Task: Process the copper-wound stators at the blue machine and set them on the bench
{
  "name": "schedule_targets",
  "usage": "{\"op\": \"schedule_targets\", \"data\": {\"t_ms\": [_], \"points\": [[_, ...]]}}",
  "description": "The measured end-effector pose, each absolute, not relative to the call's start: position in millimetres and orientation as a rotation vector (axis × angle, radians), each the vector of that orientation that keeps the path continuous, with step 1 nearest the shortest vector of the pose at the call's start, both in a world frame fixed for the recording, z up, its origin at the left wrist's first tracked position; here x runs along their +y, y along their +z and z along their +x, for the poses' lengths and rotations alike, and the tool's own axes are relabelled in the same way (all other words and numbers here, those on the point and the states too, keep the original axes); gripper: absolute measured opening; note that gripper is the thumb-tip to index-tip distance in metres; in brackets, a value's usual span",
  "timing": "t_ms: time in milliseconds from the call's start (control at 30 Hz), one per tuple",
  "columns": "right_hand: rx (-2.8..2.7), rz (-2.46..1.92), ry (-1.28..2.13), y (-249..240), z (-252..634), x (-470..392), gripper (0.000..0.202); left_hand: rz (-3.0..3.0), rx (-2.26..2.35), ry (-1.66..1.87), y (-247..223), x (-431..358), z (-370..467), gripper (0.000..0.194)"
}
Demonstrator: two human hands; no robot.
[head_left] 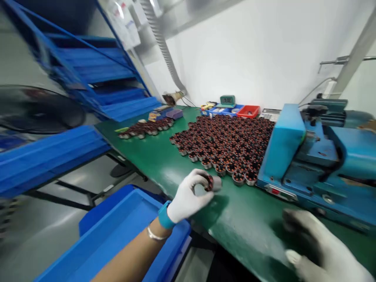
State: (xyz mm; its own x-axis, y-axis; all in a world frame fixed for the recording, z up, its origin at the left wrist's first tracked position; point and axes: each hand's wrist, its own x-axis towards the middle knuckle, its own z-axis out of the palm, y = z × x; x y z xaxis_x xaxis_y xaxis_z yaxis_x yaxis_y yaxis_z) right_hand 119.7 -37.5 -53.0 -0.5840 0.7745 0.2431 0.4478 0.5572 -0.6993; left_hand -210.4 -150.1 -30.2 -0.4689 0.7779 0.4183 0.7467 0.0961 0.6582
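Observation:
My left hand, in a white glove with a blue band at the wrist, grips a small metal cylinder with a dark and red inside, held sideways just above the green table. Beyond it stands a large group of similar cylinders, packed together with their open ends up. On the right, my right hand is gloved too and blurred by motion. Its thumb and fingers are spread apart over the table, with nothing visible between them.
A blue machine stands on the right. Below the table's near edge is a blue bin. Further cylinders lie at the back left, near a hose. Blue trays and a red tray line the wall. Blue shelving rises at left.

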Motion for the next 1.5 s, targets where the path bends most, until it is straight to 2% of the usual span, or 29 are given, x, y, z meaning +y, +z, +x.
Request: {"op": "schedule_targets", "data": {"t_ms": [67, 100, 133, 200, 233, 333, 400, 667, 933, 1200, 1500], "points": [[-2.36, -1.18, 0.903, -34, 116, -49, 0.087, 2.032, 1.74, 1.189, -11, -140, -156, 0.012], [-2.395, -1.166, 0.984, -27, 115, -52, 0.095, 2.148, 1.535, 1.095, -1, -132, -134, 0.011], [-2.412, -1.095, 1.055, -22, 116, -52, 0.096, 2.223, 1.387, 0.993, 8, -122, -115, 0.008], [-2.387, -1.024, 1.141, -15, 123, -48, 0.086, 2.245, 1.236, 0.865, 20, -101, -87, 0.009], [-2.334, -1.034, 1.168, -13, 127, -44, 0.079, 2.195, 1.231, 0.869, 22, -90, -77, 0.018], [-2.072, -1.12, 1.178, -10, 138, -31, 0.063, 1.843, 1.23, 1.083, 20, -62, -56, 0.065], [-1.895, -1.106, 1.123, -11, 139, -25, 0.059, 1.579, 1.144, 1.213, 14, -50, -46, 0.079], [-1.684, -1.041, 0.881, -12, 129, -7, 0.045, 1.328, 1.25, 1.238, 11, -30, -6, 0.053], [-1.647, -1.09, 0.672, 3, 125, 6, 0.03, 1.234, 1.301, 1.437, 23, -8, 12, 0.038], [-1.684, -1.17, 0.55, -3, 125, 6, 0.038, 1.292, 1.314, 1.554, 18, -5, 22, 0.035], [-1.649, -1.21, 0.518, -6, 121, 6, 0.036, 1.321, 1.332, 1.538, 16, -4, 22, 0.037]]}}
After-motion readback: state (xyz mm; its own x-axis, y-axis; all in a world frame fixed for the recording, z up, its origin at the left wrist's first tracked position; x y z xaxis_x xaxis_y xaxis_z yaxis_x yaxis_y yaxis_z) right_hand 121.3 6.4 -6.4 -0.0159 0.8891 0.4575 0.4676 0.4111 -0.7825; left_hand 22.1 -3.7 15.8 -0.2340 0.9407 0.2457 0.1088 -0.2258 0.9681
